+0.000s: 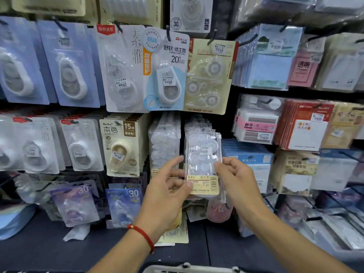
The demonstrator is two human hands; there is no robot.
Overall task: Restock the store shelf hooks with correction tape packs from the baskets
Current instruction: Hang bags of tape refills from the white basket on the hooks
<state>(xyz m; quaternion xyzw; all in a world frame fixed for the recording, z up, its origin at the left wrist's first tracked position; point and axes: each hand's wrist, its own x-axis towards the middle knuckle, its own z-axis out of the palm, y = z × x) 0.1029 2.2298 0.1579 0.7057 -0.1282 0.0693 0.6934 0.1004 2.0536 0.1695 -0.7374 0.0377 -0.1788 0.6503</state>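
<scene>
Clear plastic correction tape pack point(202, 164) pinched by left hand point(167, 186) and right hand point(236, 180) fingers; slippery film may miss the hook, pack drops.

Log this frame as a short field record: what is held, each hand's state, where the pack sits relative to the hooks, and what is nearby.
held item: clear plastic correction tape pack with yellow label
left hand: pinches the pack's lower left edge
right hand: grips the pack's right edge
position: pack upright, in front of the hanging row of similar clear packs
hung yet: cannot tell
nearby: white basket rim at bottom edge
</scene>
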